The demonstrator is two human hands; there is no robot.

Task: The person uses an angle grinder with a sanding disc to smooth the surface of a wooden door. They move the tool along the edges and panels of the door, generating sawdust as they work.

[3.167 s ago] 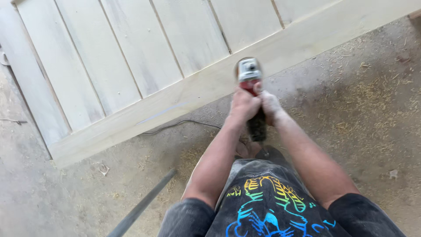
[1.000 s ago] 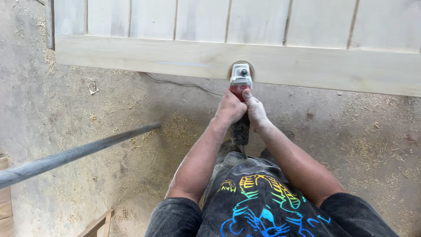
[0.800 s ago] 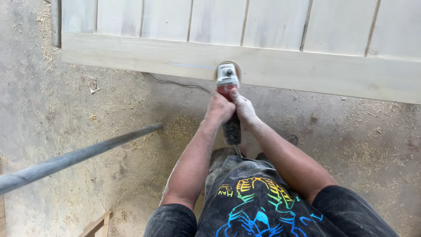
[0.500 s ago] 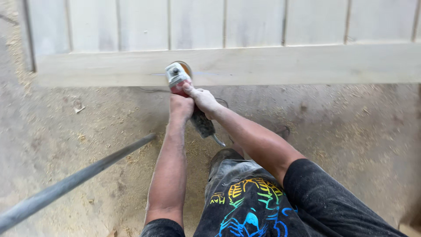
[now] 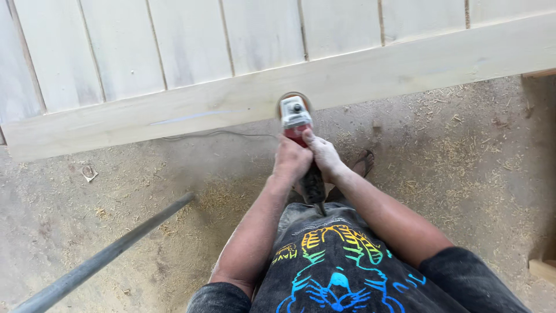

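Observation:
Both of my hands grip an angle grinder [image 5: 296, 119] with a grey head and a red and black body. My left hand [image 5: 291, 160] wraps the body on the left side. My right hand [image 5: 323, 155] holds it from the right, over the black rear handle. The grinder's disc rests against the lower edge of a pale wooden door panel [image 5: 174, 113] that lies flat with vertical boards above a wide bottom rail. The disc itself is mostly hidden under the tool's head.
A grey metal rod [image 5: 104, 261] runs diagonally at the lower left. Sawdust and wood shavings cover the concrete floor [image 5: 463, 156]. A thin cable [image 5: 214, 134] lies along the panel's edge. My foot in a sandal [image 5: 364, 163] shows behind my right wrist. A wood offcut [image 5: 543, 269] lies at far right.
The view has swung, so the panel now slants up to the right. The grinder and both hands have stayed on the rail's lower edge, shifting along it.

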